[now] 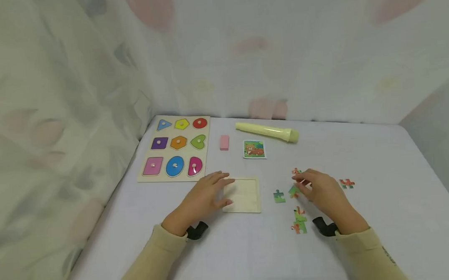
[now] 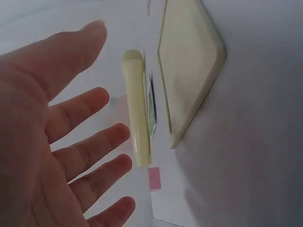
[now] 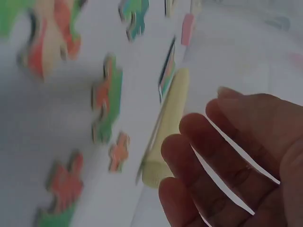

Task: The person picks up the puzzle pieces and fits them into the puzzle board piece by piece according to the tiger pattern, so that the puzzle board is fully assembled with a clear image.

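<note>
Head view shows both hands well apart over the white worktop (image 1: pixel 248 251). The left hand (image 1: pixel 204 196), fingers spread, hovers by the left edge of a shallow pale tray (image 1: pixel 243 195); the left wrist view shows a gap between the two. The right hand (image 1: pixel 322 192), empty with fingers loosely bent, hangs among puzzle pieces (image 1: pixel 279 197) scattered to the right of the tray. Beyond the tray lie a picture card (image 1: pixel 254 149), a small pink block (image 1: pixel 224 142) and a pale yellow rod (image 1: pixel 263 130). A board (image 1: pixel 172 153) of coloured shapes lies on the left.
</note>
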Tool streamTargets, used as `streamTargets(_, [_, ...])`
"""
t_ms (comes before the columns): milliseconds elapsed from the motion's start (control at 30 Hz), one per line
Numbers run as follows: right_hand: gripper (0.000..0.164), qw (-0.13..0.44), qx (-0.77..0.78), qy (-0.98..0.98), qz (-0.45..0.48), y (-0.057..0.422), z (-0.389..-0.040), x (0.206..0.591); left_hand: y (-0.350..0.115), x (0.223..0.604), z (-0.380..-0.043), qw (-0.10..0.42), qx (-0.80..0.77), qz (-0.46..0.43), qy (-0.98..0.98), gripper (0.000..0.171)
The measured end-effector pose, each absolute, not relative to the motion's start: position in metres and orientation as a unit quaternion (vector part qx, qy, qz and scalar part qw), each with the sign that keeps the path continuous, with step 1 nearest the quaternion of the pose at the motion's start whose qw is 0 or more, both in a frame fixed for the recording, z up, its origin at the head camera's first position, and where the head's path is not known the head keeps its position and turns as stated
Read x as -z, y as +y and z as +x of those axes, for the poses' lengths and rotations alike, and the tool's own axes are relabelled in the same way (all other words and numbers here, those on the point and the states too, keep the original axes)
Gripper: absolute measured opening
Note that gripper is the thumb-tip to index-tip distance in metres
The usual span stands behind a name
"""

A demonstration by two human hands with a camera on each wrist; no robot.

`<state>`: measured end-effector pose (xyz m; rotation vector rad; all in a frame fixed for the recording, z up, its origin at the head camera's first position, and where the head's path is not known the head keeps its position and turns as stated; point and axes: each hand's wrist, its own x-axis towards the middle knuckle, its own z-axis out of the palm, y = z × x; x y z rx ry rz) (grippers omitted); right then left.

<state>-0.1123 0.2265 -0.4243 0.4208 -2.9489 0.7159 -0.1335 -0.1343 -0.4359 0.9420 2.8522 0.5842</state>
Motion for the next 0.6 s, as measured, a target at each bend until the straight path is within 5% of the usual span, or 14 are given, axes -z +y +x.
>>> streamTargets(367, [0.041, -0.061, -0.213, -0.964, 0.149, 0.200, -0.109, 0.445, -0.138, 0.466, -0.127, 0.089, -0.232, 0.314, 0.917, 0.087])
streamTargets(600, [0.032, -0.011, -0.195, -0.965, 0.175, 0.198, -0.109, 0.455, -0.137, 0.474, -0.125, 0.086, -0.206, 0.291, 0.930, 0.088])
